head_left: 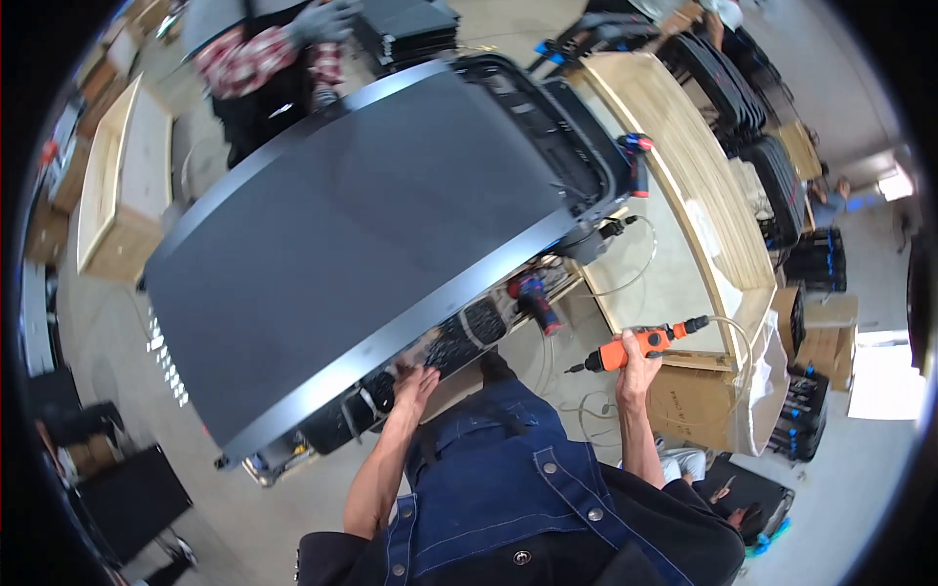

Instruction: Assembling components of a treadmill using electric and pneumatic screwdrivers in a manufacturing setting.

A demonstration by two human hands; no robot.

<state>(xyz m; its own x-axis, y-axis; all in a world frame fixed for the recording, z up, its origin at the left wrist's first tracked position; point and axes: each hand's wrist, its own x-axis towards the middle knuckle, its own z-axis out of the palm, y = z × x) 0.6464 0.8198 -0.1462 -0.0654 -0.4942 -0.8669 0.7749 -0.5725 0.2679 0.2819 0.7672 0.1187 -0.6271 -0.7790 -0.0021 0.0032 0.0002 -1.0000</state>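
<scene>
In my right hand (640, 363) is an orange power screwdriver (625, 350) with a black tip pointing left and a pale hose at its rear end. The fingers wrap round its body, to the right of the workpiece. My left hand (417, 387) reaches to the near side of a large dark treadmill deck (362, 215) with silver side rails. Its fingers are stretched out and apart at the black parts below the near rail (391, 337); whether the fingertips touch them I cannot tell.
A blue-and-red power tool (533, 301) hangs by the deck's near right corner. Another such tool (637, 164) stands beside a long wooden crate (684, 186) on the right. A gloved co-worker (259, 73) stands at the far side. A cardboard box (694, 405) is right of my legs.
</scene>
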